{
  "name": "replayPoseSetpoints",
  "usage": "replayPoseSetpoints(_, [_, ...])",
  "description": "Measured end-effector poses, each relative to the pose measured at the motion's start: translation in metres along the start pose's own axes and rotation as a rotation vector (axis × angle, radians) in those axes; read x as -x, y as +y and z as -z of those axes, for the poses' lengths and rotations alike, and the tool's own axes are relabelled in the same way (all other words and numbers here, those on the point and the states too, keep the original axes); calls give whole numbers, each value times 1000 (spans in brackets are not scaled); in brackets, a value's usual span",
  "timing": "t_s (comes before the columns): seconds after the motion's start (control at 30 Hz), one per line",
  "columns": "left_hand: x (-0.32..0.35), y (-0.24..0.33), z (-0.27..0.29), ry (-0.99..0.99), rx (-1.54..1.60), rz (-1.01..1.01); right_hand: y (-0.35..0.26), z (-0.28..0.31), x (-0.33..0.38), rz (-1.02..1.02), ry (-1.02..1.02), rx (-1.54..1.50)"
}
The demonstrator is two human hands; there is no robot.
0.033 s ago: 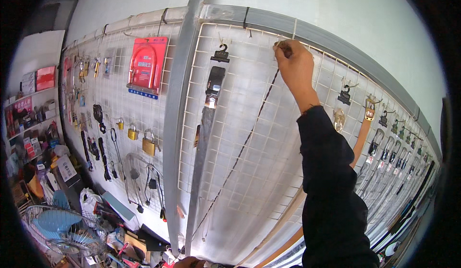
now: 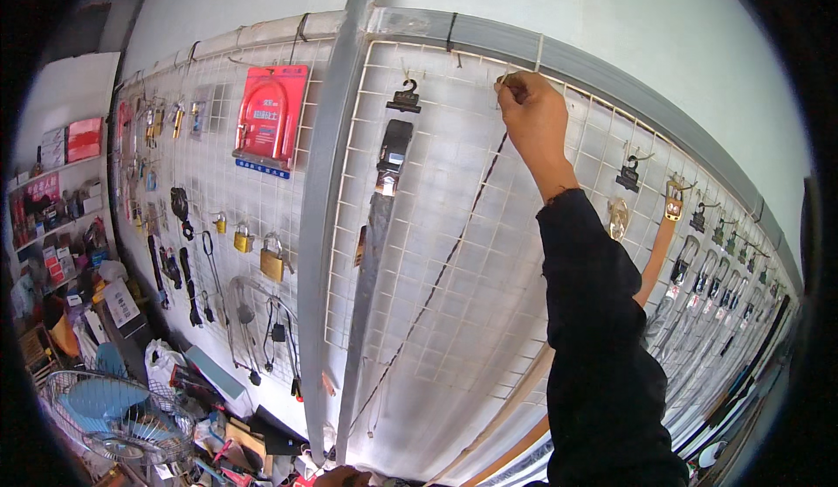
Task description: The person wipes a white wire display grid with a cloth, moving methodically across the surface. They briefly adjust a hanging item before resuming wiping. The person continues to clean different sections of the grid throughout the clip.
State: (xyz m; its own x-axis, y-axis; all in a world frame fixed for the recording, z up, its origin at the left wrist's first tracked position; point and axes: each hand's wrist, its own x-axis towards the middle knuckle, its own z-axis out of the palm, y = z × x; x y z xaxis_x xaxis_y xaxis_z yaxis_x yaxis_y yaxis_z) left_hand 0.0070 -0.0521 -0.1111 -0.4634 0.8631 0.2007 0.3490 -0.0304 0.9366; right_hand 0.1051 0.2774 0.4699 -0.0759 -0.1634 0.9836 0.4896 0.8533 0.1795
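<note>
A person's right hand (image 2: 532,116), reaching out of a black sleeve (image 2: 602,347), closes its grip on the top end of a thin dark cord (image 2: 454,256) at a small metal hook (image 2: 504,75) high on the white wire grid panel (image 2: 436,225); the cord hangs slantwise down and left across the grid. It looks like the hanging step; the next move calls for seating the end squarely on the hook. The left hand (image 2: 336,476) barely shows at the lower edge, its grip impossible to tell. Left of the cord hangs a long grey belt with a black buckle (image 2: 384,216). Farther left, a red rectangular blister package with a blue strip (image 2: 269,119) sits above brass padlocks (image 2: 272,260). A tan leather belt (image 2: 655,256) hangs to the right.
</note>
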Motion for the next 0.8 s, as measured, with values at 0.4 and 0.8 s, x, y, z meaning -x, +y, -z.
replayPoseSetpoints(0.4, [21,-60,15,217,-437,-388,-8,-31,-3,-2,-29,241])
replayPoseSetpoints(0.8, [24,-51,19,203,-367,-334,-6,-25,0,31,-37,259])
